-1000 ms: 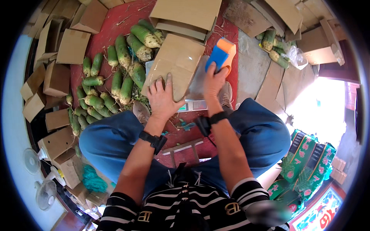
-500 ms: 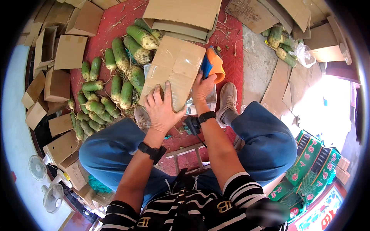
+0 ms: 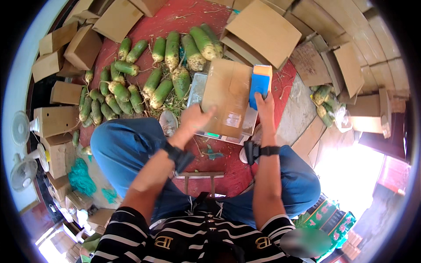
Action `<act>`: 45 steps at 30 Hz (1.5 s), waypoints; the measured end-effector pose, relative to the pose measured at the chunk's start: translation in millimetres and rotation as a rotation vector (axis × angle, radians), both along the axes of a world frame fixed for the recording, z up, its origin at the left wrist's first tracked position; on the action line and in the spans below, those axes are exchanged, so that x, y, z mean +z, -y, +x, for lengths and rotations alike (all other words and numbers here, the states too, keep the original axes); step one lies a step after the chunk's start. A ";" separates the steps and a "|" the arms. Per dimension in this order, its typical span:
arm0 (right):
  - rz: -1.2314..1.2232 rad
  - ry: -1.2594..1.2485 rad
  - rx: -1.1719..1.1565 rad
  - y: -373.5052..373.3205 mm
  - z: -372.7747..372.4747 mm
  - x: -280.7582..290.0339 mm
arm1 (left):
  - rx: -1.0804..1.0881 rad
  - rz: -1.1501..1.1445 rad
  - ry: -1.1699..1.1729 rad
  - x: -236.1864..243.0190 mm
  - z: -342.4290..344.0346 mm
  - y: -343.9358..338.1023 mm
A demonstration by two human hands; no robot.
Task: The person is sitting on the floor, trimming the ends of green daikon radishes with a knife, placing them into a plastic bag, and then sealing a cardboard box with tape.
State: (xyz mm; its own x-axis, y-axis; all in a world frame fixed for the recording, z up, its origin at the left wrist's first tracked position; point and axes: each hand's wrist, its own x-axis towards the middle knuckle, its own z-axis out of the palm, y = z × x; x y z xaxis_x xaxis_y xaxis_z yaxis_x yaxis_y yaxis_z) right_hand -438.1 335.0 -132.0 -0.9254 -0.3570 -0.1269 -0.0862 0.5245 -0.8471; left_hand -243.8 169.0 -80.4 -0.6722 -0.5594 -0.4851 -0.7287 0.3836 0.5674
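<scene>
A closed cardboard box (image 3: 228,94) with shiny clear tape on its top lies on a weighing scale (image 3: 197,85), whose small green display glows at the near side. At the box's right edge, my right hand (image 3: 265,107) is closed on a blue and orange tape dispenser (image 3: 259,83). My left hand (image 3: 195,118) is by the box's near left edge, thumb apart from the other fingers and nothing seen in it. Motion blurs this hand, so I cannot tell whether it touches the box.
Many big green radishes (image 3: 172,48) lie on the red mat (image 3: 144,33) to the left and beyond. An open carton (image 3: 263,30) stands behind the box. More cartons (image 3: 118,19) line both sides. A small wooden stool (image 3: 199,175) is between my knees. Fans (image 3: 24,173) stand far left.
My left hand has come off the box's top to its left edge. The tape dispenser has turned, its blue side now facing up. The whole view has shifted, uncovering more of the scale.
</scene>
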 end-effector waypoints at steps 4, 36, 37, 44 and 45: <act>0.116 -0.122 0.486 53.3 -32.7 24.0 | 0.499 0.773 -0.315 -52.1 32.1 -64.5; 0.202 0.474 0.885 24.9 109.3 200.5 | 0.444 0.807 -0.979 36.8 65.8 4.0; 0.190 0.405 0.885 26.7 112.0 196.3 | 0.510 0.823 -0.973 32.4 68.3 5.5; 0.386 0.579 0.866 48.6 75.9 202.8 | 0.854 0.609 -0.983 3.4 76.7 74.8; 0.388 0.557 0.864 51.3 70.7 195.5 | 0.859 0.559 -0.991 -9.4 72.5 83.7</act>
State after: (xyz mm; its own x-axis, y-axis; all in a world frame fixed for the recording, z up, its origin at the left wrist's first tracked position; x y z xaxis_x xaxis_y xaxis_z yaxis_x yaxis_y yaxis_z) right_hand -367.4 283.7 63.5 -0.1606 -0.7029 -0.6929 -0.2095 0.7103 -0.6720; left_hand -171.3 85.3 -89.9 -0.4140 -0.8553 -0.3114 0.1647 -0.4069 0.8985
